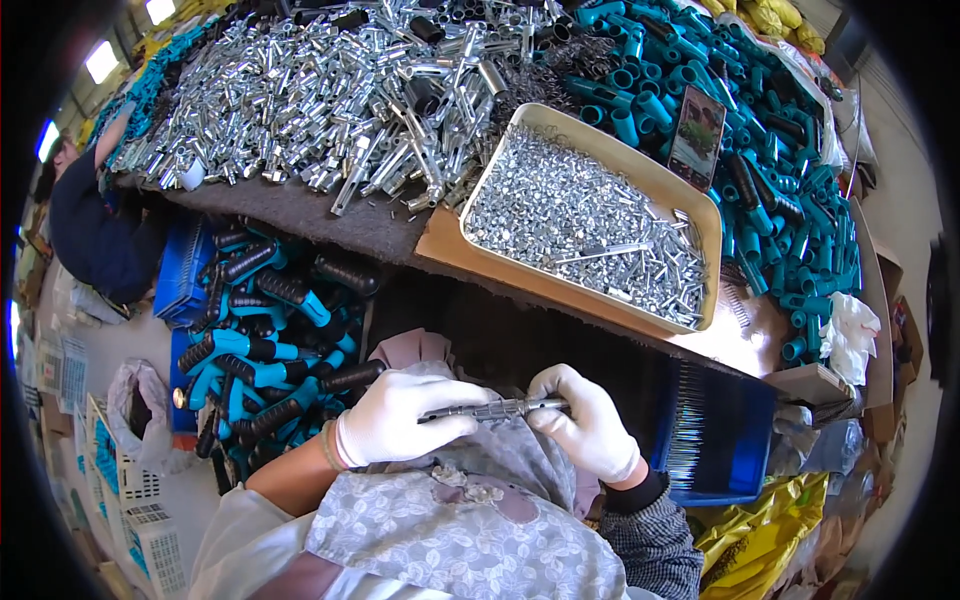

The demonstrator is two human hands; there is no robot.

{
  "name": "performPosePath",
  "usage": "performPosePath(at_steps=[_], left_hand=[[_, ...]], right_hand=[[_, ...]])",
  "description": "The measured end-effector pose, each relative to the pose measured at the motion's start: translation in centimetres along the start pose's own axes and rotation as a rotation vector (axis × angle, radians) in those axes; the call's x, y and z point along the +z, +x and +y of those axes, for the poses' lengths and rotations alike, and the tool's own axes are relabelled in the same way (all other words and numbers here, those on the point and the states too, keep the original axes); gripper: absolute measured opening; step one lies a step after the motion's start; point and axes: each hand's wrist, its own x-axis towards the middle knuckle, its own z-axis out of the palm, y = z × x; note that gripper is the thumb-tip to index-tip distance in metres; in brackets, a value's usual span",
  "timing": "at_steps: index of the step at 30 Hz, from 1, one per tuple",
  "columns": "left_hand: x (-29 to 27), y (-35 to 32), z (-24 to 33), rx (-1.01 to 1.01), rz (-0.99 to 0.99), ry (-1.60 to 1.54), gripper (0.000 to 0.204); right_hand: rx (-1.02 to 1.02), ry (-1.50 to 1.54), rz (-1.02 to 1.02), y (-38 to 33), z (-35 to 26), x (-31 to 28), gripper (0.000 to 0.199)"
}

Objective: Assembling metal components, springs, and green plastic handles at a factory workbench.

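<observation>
Both my hands wear white gloves and meet over my lap, below the bench edge. Between them lies a slim metal rod (500, 409) with a spring-like coil along it, held roughly level. My left hand (400, 415) is closed round its left end, and my right hand (585, 420) pinches the right end between thumb and fingers. The fingertips partly hide both ends. Beyond my hands, a cream tray (478, 218) on the bench holds many small shiny metal parts. A longer metal rod (605, 252) rests on top of those parts.
Metal sleeves (290, 100) are heaped on the bench, with teal tubes (650, 105) to their right. A phone (697, 138) leans by the tray. Teal-and-black handles (260, 370) fill a blue crate at left; another blue bin (735, 440) stands at right. A person (95, 215) works far left.
</observation>
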Motion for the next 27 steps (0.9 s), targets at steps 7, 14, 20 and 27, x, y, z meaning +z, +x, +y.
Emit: performPosePath(at_steps=[7, 14, 20, 27], left_hand=[[0.7, -0.1, -1.2, -0.076, -0.047, -0.278, 0.027], [1.9, 0.1, -1.9, -0.041, 0.131, -0.382, 0.028], [1.6, -0.3, -1.4, -0.257, 0.287, -0.673, 0.024], [2.9, 0.3, -1.7, -0.339, 0.256, -0.687, 0.026]], right_hand=[[-0.290, -0.241, 0.047, 0.0, 0.6, 1.1, 0.027], [-0.170, 0.114, 0.047, 0.1, -1.8, -3.6, 0.025], [-0.387, -0.627, 0.874, 2.7, -0.7, -18.7, 0.007], [0.571, -1.252, 0.761, 2.0, 4.9, -28.7, 0.034]])
